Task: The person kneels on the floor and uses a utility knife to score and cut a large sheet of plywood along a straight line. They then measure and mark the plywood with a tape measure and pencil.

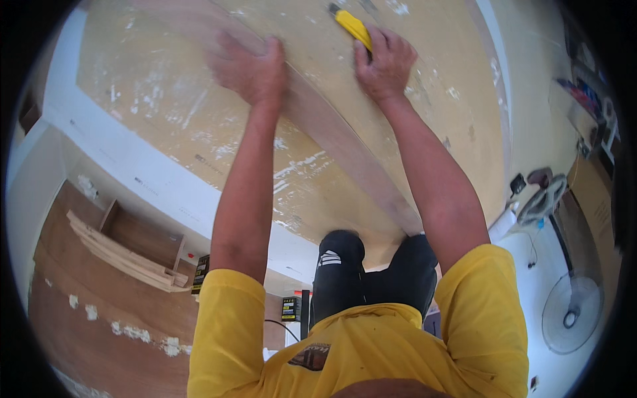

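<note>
Right then, biggest first: the broad tan board with white smears and scuffs (464,93) filled most of the upper view, bordered by a white margin down its left side. Below it, at lower left, spread a brown wooden surface dotted with white patches (126,361). Along the bottom came the person's yellow short-sleeved shirt (378,345), and above that the dark trousers with white stripes at one knee (342,285), right at the board's near edge.

Now the centre of the action! A long, narrow, pinkish-brown strip (332,136) lay slantwise across the board, running from the upper left down toward the knees. Off to the lower right stood a round, pale fan (570,318); across at left, a bundle of light wooden lengths (123,252) rested on the brown surface.

Down to the hands: the left hand (255,69) lay over the strip's upper stretch, thumb apart from the fingers, though blur meant I couldn't tell whether they gripped its edges. The right hand (388,63), just beyond the strip, was closed around a slim yellow cutter with a dark end (352,28), which pointed up and leftward, above the board.
</note>
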The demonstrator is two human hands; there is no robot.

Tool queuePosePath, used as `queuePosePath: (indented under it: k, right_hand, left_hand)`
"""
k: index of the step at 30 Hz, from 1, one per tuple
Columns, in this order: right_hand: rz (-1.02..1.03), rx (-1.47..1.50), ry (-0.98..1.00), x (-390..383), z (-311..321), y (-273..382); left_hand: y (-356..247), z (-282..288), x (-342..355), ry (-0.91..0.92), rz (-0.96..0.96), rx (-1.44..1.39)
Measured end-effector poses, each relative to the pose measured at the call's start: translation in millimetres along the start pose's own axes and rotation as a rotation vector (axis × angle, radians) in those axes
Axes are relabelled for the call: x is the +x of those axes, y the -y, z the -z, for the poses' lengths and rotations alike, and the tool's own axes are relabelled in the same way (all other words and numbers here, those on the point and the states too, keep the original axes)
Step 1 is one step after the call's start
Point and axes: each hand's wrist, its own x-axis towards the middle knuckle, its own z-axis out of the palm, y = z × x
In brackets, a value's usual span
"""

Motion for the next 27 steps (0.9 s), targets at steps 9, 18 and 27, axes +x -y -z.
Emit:
queuePosePath:
  k: [9, 18, 27]
  right_hand:
    - [-0.032, 0.11, -0.009, -1, 12, 3]
    - [-0.021, 0.131, 0.001, 1, 15, 7]
    - [-0.012, 0.012, 0.048, 1, 5, 3]
  left_hand:
    - [2, -15, -7, -0.072, -0.028, 0.058]
    - [1, -13, -8, -0.054, -0.016, -0.028]
    - [7, -23, -7, -0.126, -0.049, 0.005]
